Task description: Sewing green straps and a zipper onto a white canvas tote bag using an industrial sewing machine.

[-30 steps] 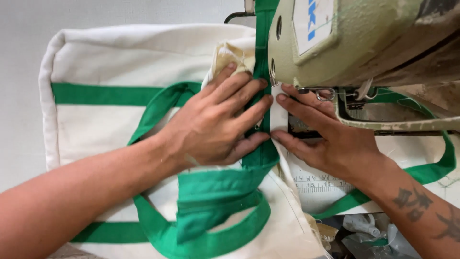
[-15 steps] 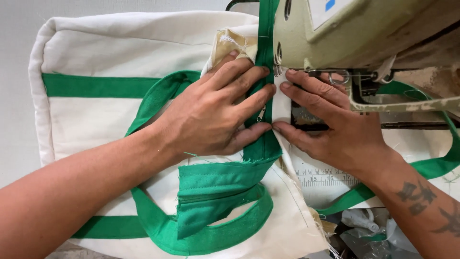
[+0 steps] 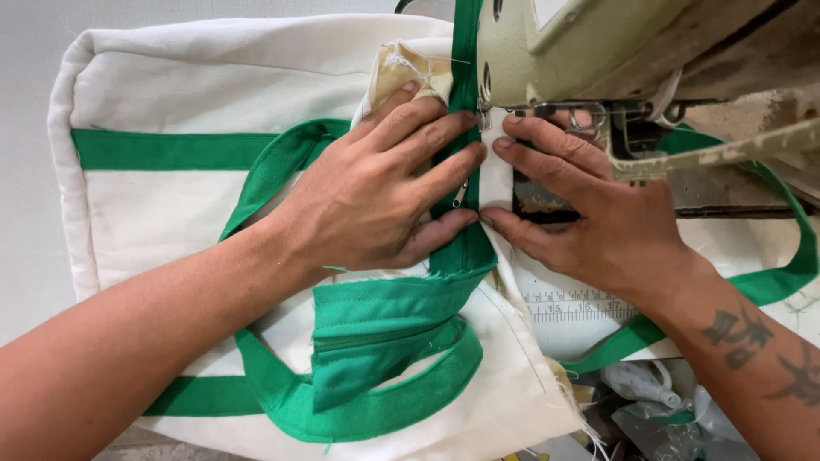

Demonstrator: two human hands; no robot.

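A cream canvas bag (image 3: 171, 213) with green stripes and green strap handles (image 3: 282, 162) lies under the head of a pale green sewing machine (image 3: 598, 51). A green zipper band (image 3: 465, 171) runs down from the needle area to a loose green end (image 3: 376, 333). My left hand (image 3: 376, 192) lies flat on the cloth just left of the band, fingers reaching toward the presser foot. My right hand (image 3: 589, 205) presses flat on the cloth right of the band, fingertips by the foot. Neither hand grips anything; a small metal zipper pull (image 3: 459, 195) shows between them.
A ruler scale (image 3: 572, 307) is set in the machine bed below my right hand. A green strap (image 3: 786, 256) loops off to the right. Clear plastic bags and scraps (image 3: 649, 401) lie at the lower right. Grey tabletop (image 3: 26, 171) borders the bag on the left.
The view has shifted, with the bag and both hands sitting lower and the zipper band further under the machine head. Both hands keep pressing flat either side of the band.
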